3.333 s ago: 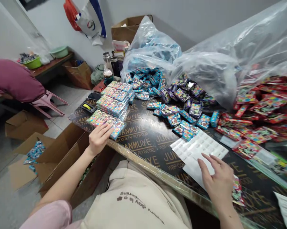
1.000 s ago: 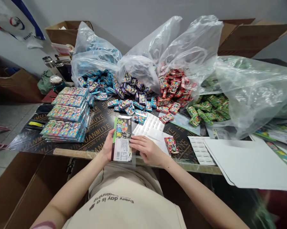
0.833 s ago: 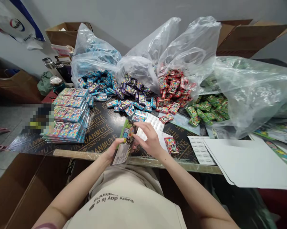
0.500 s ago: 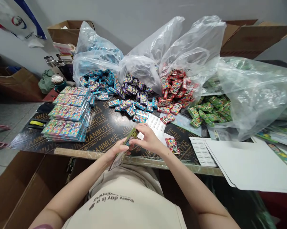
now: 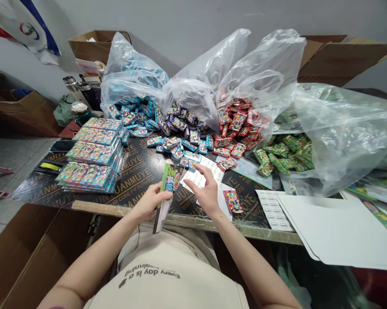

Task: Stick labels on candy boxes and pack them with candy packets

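My left hand (image 5: 150, 202) is closed on a long clear packet with a green printed card (image 5: 167, 186), held up on edge above the table's front rim. My right hand (image 5: 206, 191) sits just right of it with fingers stretched out, fingertips at the packet's top end and over a white sticker sheet (image 5: 202, 175). A single red packet (image 5: 233, 201) lies on the table by my right wrist.
Stacks of filled packets (image 5: 92, 159) stand at the left. Heaps of blue (image 5: 133, 116), purple (image 5: 180, 128), red (image 5: 236, 126) and green (image 5: 285, 152) small packets spill from clear bags. White sheets (image 5: 338, 227) lie at the right. Open cartons (image 5: 22, 253) sit below left.
Earlier my left hand rested on the stacks and my right on the stickers. Since then both came to the green packet; it was turned from flat to on edge, and my right fingers opened.
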{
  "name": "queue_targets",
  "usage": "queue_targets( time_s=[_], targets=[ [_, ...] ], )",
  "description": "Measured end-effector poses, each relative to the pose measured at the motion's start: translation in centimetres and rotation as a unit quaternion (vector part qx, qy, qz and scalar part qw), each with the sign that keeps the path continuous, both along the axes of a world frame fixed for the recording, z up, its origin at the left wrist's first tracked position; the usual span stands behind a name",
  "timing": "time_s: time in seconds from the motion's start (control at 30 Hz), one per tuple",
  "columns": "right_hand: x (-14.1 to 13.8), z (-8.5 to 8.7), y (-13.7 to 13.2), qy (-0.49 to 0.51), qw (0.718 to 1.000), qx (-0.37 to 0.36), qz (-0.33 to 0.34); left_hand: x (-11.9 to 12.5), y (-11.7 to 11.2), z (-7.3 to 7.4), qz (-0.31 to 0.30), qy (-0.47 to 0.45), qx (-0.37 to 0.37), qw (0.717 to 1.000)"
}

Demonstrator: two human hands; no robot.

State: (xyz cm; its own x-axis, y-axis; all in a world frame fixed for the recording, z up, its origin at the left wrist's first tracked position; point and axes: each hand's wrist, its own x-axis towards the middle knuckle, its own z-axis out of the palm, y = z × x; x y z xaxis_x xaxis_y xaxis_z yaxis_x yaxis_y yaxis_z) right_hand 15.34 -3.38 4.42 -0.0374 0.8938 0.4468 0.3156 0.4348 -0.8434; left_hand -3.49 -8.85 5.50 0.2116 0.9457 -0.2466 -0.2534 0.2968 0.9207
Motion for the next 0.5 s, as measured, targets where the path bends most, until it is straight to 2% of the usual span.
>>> queue_targets(
  time_s=[0.07, 0.2, 0.3, 0.37, 0.43, 0.5],
  targets=[
    [-0.1, 0.5, -0.2, -0.014, 0.999, 0.039, 0.0, -0.2, 0.0, 0.1, -0.058, 0.02, 0.04, 0.997],
    [-0.1, 2.7, -0.2, -0.109, 0.985, 0.065, 0.12, -0.2, -0.4, 0.3, -0.155, 0.067, 0.052, 0.984],
    [0.1, 4.1, -0.3, -0.193, 0.963, 0.091, 0.164, -0.2, -0.6, 0.9, -0.174, 0.016, 0.06, 0.983],
    [0.4, 4.6, -0.5, -0.217, 0.946, 0.085, 0.224, -0.3, -0.8, 1.1, -0.172, -0.028, 0.053, 0.983],
    [0.7, 4.8, -0.7, -0.218, 0.935, 0.048, 0.277, -0.4, -0.9, 1.2, -0.165, -0.037, 0.04, 0.985],
    [1.0, 4.9, -0.7, -0.215, 0.931, 0.001, 0.294, -0.4, -1.1, 0.9, -0.151, -0.004, 0.028, 0.988]
  ],
)
